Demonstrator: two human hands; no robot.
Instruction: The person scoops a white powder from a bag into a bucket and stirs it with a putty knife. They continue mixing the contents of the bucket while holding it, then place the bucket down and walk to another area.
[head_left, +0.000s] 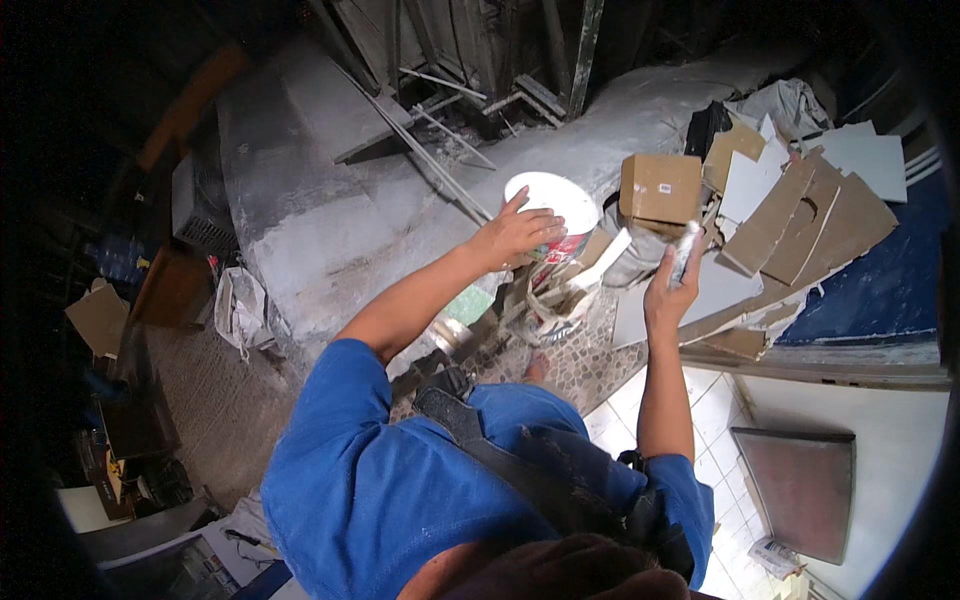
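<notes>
My left hand (520, 235) grips the near left side of a white plastic bucket (571, 245), with its fingers over the rim. The bucket has a red and green label, and its round top (550, 198) shows white; whether that is a lid or white contents I cannot tell. To the right, apart from the bucket, my right hand (671, 295) is raised and closed around a short, narrow whitish object (687, 247) whose kind I cannot make out. Just beneath the bucket is an open whitish sack (555, 315), with a white strip (603, 258) sticking up from it.
A brown cardboard box (660, 188) stands beyond my right hand. Torn cardboard and board pieces (800, 215) pile up at right. Thin metal bars (425, 150) lie across the dusty grey surface (330, 220). A crumpled white sack (243, 305) is at left. Below are pebble-patterned and white tiles (705, 405).
</notes>
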